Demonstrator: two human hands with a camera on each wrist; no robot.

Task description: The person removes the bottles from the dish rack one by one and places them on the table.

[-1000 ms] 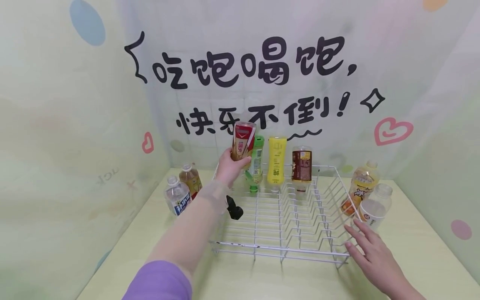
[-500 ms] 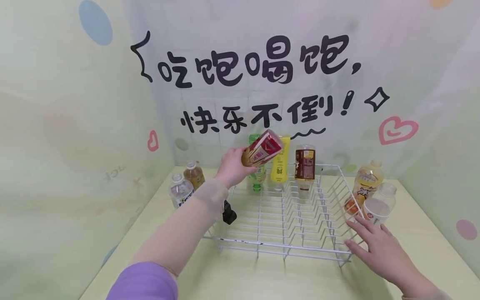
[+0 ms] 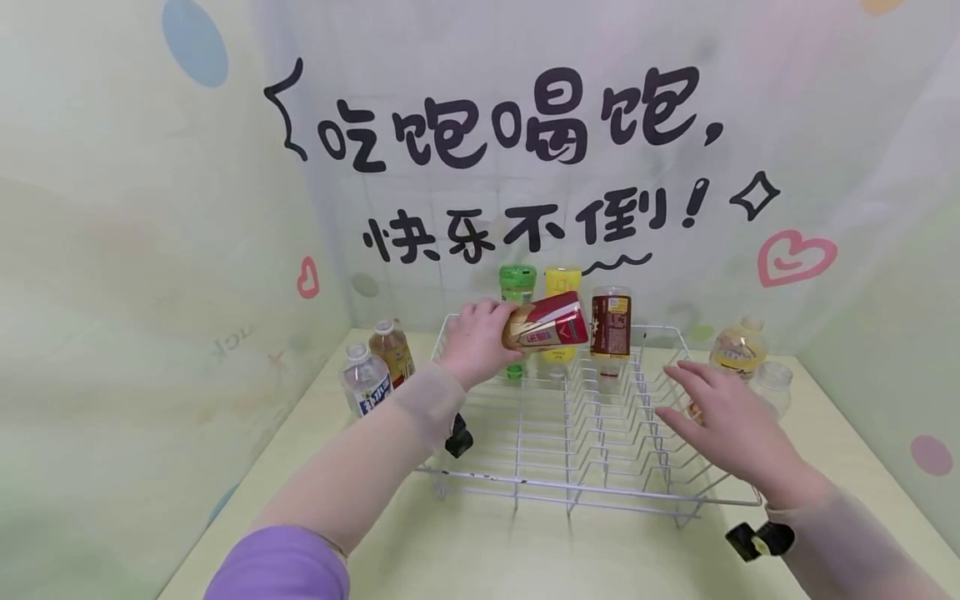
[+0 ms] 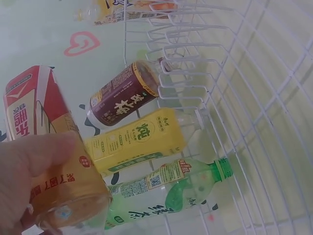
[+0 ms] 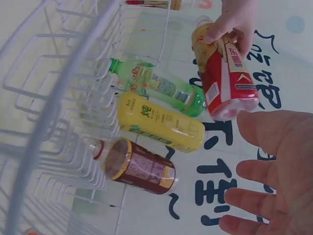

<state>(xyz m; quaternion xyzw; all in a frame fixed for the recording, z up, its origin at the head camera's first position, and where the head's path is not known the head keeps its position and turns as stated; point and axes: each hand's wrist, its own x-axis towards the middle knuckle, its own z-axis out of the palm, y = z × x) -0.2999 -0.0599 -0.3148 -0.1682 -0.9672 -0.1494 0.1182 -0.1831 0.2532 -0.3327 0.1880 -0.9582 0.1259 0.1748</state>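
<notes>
A plastic bottle with a red and gold label (image 3: 551, 323) is gripped by my left hand (image 3: 474, 346) above the back of a white wire dish rack (image 3: 615, 492). It lies almost sideways, its base pointing right. My right hand (image 3: 738, 429) hovers over the rack's right side, fingers spread and holding nothing. In the right wrist view, its thumb is close to the bottle's base. Along the rack's back, a green bottle (image 5: 156, 85), a yellow bottle (image 5: 161, 125) and a brown-labelled bottle (image 5: 142, 166) stand upside down. The held bottle partly hides the yellow one in the head view.
Left of the rack stand a clear bottle (image 3: 366, 383) and an amber bottle (image 3: 393, 350). On its right are a yellow-orange bottle (image 3: 738, 350) and a clear jar-like bottle (image 3: 772, 385), partly behind my right hand. A lettered wall (image 3: 450, 50) rises behind the table.
My left hand has swung the red and gold bottle from upright to nearly sideways, moving it right. My right hand has left the rack's right edge, moving up and inward.
</notes>
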